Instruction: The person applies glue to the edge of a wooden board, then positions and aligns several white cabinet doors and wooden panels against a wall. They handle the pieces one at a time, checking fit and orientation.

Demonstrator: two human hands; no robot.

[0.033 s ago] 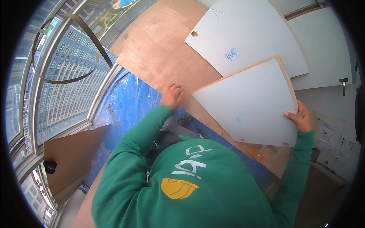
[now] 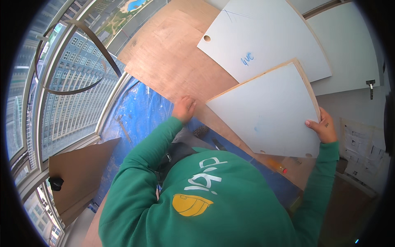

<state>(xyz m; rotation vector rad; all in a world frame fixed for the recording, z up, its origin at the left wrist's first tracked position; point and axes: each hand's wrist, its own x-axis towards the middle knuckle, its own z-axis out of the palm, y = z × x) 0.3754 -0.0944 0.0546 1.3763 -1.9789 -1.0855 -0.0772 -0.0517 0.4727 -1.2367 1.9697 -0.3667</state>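
Note:
A white board [image 2: 267, 109] with bare wood edges lies tilted over the plywood worktop [image 2: 173, 49]. My right hand [image 2: 324, 125] grips its right edge, thumb on the white face and fingers hidden beyond the edge. My left hand [image 2: 184, 109] rests at the worktop's near edge, left of the board's corner, fingers lightly bent and nothing in them. Behind lies a larger white panel [image 2: 271, 37] with a round hole and blue pen marks, partly covered by the board. An orange-handled tool [image 2: 276, 166] with a red end shows below the board.
Blue plastic sheeting [image 2: 142, 109] covers the area beside the windows. A brown board [image 2: 82, 173] leans at lower left, and a looped strip [image 2: 96, 39] hangs by the glass. Another white panel [image 2: 345, 45] stands far right, near papers with drawings [image 2: 362, 148] on the wall.
My left hand has drawn slightly toward me, its fingers more bent. My right hand keeps its hold on the board. The whole view has shifted a little.

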